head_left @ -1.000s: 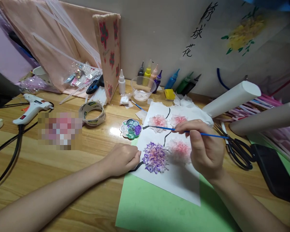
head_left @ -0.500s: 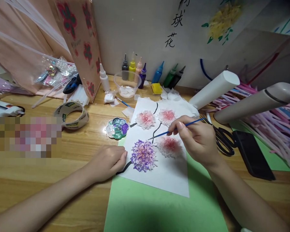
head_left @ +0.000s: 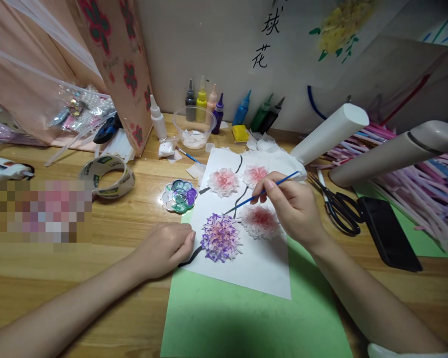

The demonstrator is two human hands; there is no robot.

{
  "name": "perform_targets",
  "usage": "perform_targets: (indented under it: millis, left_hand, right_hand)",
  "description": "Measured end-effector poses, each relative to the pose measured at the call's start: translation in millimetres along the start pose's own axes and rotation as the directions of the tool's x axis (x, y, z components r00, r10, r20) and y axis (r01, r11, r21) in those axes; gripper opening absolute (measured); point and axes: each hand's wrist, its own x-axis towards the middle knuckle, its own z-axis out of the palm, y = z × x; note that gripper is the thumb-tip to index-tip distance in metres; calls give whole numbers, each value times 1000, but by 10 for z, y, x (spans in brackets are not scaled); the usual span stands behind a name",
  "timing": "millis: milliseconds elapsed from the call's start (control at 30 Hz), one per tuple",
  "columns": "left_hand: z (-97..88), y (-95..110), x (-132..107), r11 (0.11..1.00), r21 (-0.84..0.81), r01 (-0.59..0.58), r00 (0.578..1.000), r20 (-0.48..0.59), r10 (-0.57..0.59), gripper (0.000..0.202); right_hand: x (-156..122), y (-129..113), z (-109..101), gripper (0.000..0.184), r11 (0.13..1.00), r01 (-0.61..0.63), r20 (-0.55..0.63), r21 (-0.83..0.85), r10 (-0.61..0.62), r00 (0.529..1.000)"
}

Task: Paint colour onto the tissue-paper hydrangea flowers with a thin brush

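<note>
My right hand (head_left: 293, 206) pinches a slim blue paintbrush (head_left: 261, 193) above a white sheet of paper (head_left: 263, 278). The brush tip is close to a black painted stem (head_left: 241, 201), near the top of a purple-tipped paper flower (head_left: 221, 238); whether it touches the sheet I cannot tell. Closed in a loose fist, my left hand (head_left: 169, 246) rests at the sheet's left edge, beside that flower. Three pink-centred white flowers, one (head_left: 224, 182) at upper left, one (head_left: 256, 175) at upper right and one (head_left: 261, 222) below my right fingers, sit on the sheet.
A paint palette (head_left: 179, 195) lies left of the sheet, on the wooden table. Behind stand several paint bottles (head_left: 218, 117) and a clear bowl (head_left: 193, 130). Tape (head_left: 108, 176) lies left; scissors (head_left: 343, 211), a phone (head_left: 390, 233) and a white cylinder (head_left: 330, 132) are right. Green paper (head_left: 224, 318) lies underneath.
My right hand has shifted slightly left, and the paintbrush now slants more steeply. My left hand stays in place. The whole view has moved a little.
</note>
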Motion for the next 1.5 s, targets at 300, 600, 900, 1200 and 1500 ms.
perform_targets:
  millis: [300,600,900,1200,1500]
  left_hand:
    - [14,-12,-12,1000,14,-9,1000,-11,9,38]
    - [11,-11,-14,1000,14,-17,1000,-3,17,40]
    - [-4,-1,3,1000,11,0,1000,9,0,40]
    - [7,-12,-14,1000,25,-6,1000,3,6,41]
    - [-10,7,-7,999,30,-15,1000,-6,15,40]
  right_hand:
    - [-21,-31,20,31,1000,9,4,1,-9,1000]
    - [-37,-111,-2,29,994,92,-51,-63,-95,994]
    - [-71,-228,79,23,917,278,102,-287,-259,960]
    - [-80,-251,94,22,914,283,102,-291,-264,959]
    - [-80,-252,104,23,930,257,96,-262,-240,966]
